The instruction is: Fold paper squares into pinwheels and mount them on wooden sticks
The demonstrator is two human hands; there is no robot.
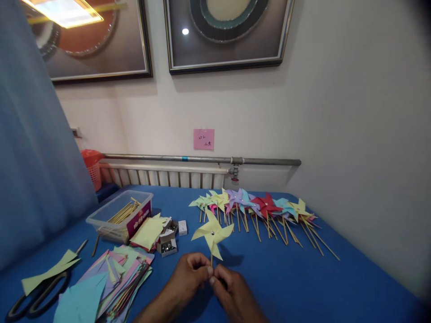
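Note:
A pale yellow paper pinwheel [213,233] stands upright at the front middle of the table, with a silvery pin at its centre. My left hand [190,276] pinches its thin wooden stick just below the blades. Close against it, my right hand [232,289] is closed too, thumb and fingertips on the same stick. The lower end of the stick is hidden by my hands. To the left of the pinwheel sits a small open box of metal pins [167,246], with a second open box [171,228] behind it and a white closed box [182,228] alongside.
Finished pinwheels [266,204] lie in a row along the back right. A clear plastic bin [97,226] holds wooden sticks. Yellow paper squares [148,231], stacked coloured paper [81,296] and black-handled scissors [47,294] under a yellow strip [50,271] lie left on the blue tabletop [289,287].

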